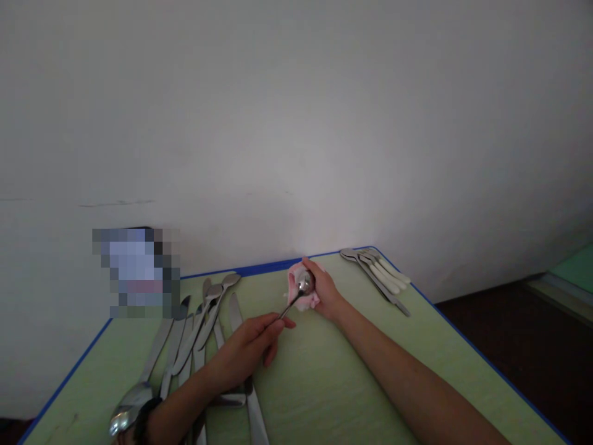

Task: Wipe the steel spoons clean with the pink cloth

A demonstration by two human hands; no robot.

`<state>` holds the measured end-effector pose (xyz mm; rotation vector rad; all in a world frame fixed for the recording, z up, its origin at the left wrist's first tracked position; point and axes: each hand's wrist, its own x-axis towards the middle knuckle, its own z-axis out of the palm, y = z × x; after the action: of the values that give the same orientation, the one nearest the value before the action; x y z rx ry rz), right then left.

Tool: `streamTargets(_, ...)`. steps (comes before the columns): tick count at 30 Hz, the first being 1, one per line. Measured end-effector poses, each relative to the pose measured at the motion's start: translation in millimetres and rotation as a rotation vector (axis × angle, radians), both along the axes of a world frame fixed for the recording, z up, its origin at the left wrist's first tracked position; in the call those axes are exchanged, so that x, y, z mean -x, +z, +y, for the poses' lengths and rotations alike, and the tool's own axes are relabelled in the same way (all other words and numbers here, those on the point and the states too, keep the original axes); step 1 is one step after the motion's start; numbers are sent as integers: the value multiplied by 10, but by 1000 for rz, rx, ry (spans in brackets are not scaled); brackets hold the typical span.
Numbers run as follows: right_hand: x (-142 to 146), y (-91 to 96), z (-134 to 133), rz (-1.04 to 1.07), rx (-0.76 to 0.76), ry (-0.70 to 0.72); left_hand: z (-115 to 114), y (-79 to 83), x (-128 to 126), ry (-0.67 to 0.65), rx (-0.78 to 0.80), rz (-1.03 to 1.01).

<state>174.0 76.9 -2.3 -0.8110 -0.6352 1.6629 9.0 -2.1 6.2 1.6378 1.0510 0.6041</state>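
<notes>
While the left hand (250, 349) is pinching the thin handle of a shiny steel spoon (303, 285), the right hand (327, 290) is closing a soft, crumpled pink cloth (293, 286) around its rounded bowl, near the far edge of the matte green table (324, 383). Long polished cutlery (194, 334) is lying heaped at left, and cream-handled spoons (382, 275) are lying at right.

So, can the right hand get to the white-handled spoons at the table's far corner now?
Probably yes: only bare table lies between the right hand and the white-handled spoons, though it holds a pink cloth.
</notes>
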Motion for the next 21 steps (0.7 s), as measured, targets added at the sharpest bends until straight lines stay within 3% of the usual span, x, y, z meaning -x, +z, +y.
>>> streamTargets(4,-83,43,3,180,33,182,40,-8,0,73,27,-98)
streamTargets(8,-153,5,29,302,41,277,62,-38,7,95,38,-131)
streamTargets(21,-79,-46,-26,154,-102,382,-1,-61,-13,95,-114,108)
